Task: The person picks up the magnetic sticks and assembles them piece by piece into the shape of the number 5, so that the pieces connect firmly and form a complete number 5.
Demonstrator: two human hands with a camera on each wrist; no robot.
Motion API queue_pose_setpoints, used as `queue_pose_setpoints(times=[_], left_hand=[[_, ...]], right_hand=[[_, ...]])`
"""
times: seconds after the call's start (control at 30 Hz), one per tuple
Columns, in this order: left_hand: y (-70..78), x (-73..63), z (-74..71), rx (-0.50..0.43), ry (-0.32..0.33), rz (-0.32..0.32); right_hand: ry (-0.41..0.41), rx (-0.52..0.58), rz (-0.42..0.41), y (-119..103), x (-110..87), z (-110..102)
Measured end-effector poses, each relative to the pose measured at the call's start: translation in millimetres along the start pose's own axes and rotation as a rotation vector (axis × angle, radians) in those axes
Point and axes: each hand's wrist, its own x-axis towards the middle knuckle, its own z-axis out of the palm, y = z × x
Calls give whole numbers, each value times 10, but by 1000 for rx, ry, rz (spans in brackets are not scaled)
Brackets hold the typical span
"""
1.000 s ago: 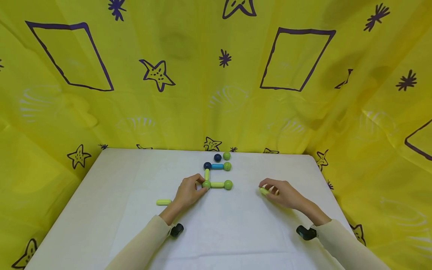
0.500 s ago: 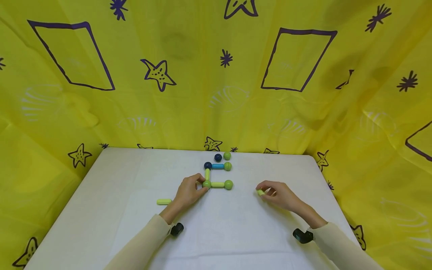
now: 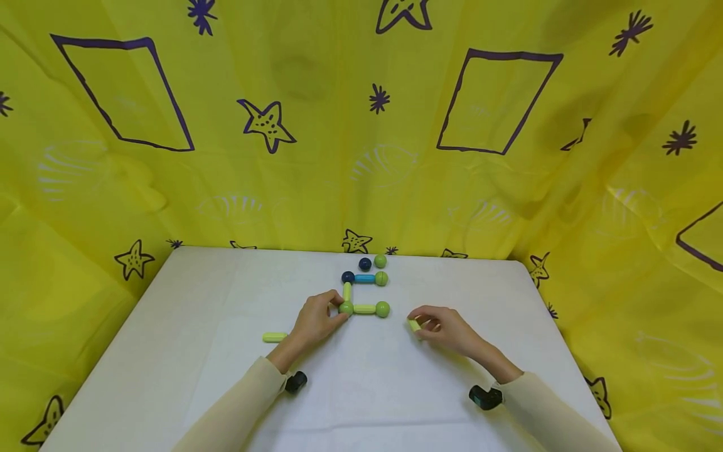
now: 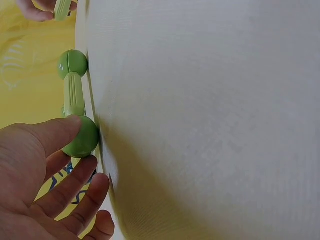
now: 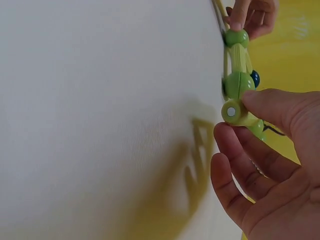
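In the head view my left hand (image 3: 312, 321) pinches the green corner ball (image 3: 346, 307) of a C-shaped piece made of magnetic balls and sticks. From that ball a yellow-green stick (image 3: 364, 309) runs right to another green ball (image 3: 382, 309). A second yellow-green stick (image 3: 347, 291) leads back to a navy ball (image 3: 348, 277), then a blue stick (image 3: 364, 279) and a green ball (image 3: 381, 278). To the right, my right hand (image 3: 448, 329) holds a loose yellow-green stick (image 3: 414, 325) between thumb and fingertips. Its end with a silver disc (image 5: 231, 112) faces the right wrist camera.
Behind the piece lie a loose navy ball (image 3: 364, 263) and a loose green ball (image 3: 380, 260). Another yellow-green stick (image 3: 274, 337) rests left of my left wrist. A yellow patterned curtain (image 3: 316, 188) surrounds the white table (image 3: 226, 389) at the back and sides.
My right hand has moved left with its stick, closer to the piece, and the stick has turned somewhat. The left hand stays on the corner ball.
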Motion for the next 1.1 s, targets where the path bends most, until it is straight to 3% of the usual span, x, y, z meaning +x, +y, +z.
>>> queue_pose_setpoints(times=[0.63, 1.1], left_hand=[[14, -3, 0, -10, 7, -16], [20, -9, 1, -9, 17, -4]], right_hand=[[25, 109, 56, -174, 244, 423], [59, 108, 152, -232, 320, 501]])
